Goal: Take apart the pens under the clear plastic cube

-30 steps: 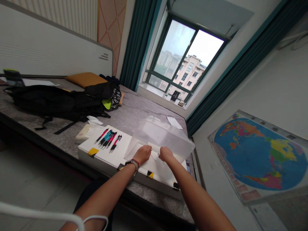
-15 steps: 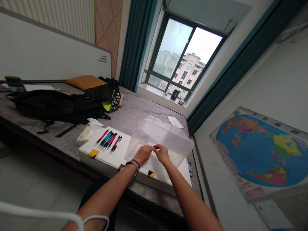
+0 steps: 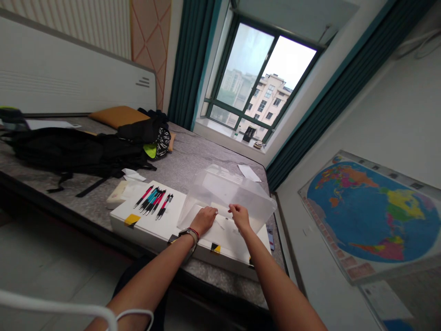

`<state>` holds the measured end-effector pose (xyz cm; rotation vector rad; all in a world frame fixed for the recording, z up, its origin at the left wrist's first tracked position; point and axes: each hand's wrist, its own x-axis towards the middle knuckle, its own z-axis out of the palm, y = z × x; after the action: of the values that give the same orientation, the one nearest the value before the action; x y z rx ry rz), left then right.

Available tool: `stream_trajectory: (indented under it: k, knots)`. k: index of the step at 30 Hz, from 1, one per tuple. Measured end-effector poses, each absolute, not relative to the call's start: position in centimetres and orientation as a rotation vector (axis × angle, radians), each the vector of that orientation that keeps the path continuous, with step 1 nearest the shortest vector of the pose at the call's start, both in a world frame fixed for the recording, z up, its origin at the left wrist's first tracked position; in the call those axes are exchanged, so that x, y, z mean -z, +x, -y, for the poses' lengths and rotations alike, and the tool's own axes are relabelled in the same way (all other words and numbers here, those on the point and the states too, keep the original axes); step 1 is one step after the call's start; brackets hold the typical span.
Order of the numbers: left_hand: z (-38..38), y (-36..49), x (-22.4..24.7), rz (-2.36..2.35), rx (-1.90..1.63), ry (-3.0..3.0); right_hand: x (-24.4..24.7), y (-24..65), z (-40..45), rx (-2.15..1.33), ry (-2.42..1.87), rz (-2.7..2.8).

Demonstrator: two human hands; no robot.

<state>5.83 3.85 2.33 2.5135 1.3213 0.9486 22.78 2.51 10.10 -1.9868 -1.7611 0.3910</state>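
1. A long, flat white box (image 3: 173, 219) with yellow-and-black tape pieces (image 3: 132, 219) along its near edge is lying on a grey, mottled surface (image 3: 193, 154); it is serving below as the landmark.
2. A translucent, colourless plastic container (image 3: 243, 193) is resting on the right part of the white box, its far wall standing up behind both hands.
3. The left hand (image 3: 204, 220), wearing a watch and a red band (image 3: 190, 233) at the wrist, is staying low over the white box's right part, inside the container's outline. Its fingers are curling inward, and a tiny pale spot is showing at the fingertips; whether they are gripping it, I cannot tell.
4. The right hand (image 3: 240, 217) is hovering farther right over the white box, just apart from the left. Its thumb and forefinger are coming close together while the other fingers are bending; whether anything is being pinched, I cannot tell.
5. Slim red, teal and black pens (image 3: 157, 202) are lying side by side on the white box's left part, their tips pointing toward its near edge.
6. A cream, soft-looking rectangular pack (image 3: 117, 194) is sitting just beside the white box's left end.
7. A black fabric backpack (image 3: 69, 149) is lying beyond the white box, to its left.
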Motion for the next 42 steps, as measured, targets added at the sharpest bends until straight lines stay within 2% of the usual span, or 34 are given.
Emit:
stream_trajectory:
  k: [6,13,22,26,36,42]
  knots:
    - [-4.2,5.8,-2.0,-1.441,-0.966,2.428,-8.4,21.4,-1.5,-0.467,-2.048,2.047]
    - [-4.4,5.7,-1.5,-1.468,-1.016,2.384,-7.1,19.0,-2.5,-0.248,-2.078,2.304]
    - [-4.5,5.7,-1.4,-1.447,-1.016,2.372,-7.2,18.4,-4.0,-0.280,-2.029,2.555]
    - [-4.5,5.7,-1.3,-1.437,-1.033,2.374,-7.0,18.9,-3.5,-0.307,-1.965,2.426]
    - [-4.5,5.9,-1.4,-1.416,-1.003,2.431,-6.1,20.8,-2.8,-0.518,-1.660,1.643]
    - [-4.4,6.0,-1.5,-1.384,-0.954,2.482,-6.4,20.1,-3.1,-0.603,-1.552,1.597]
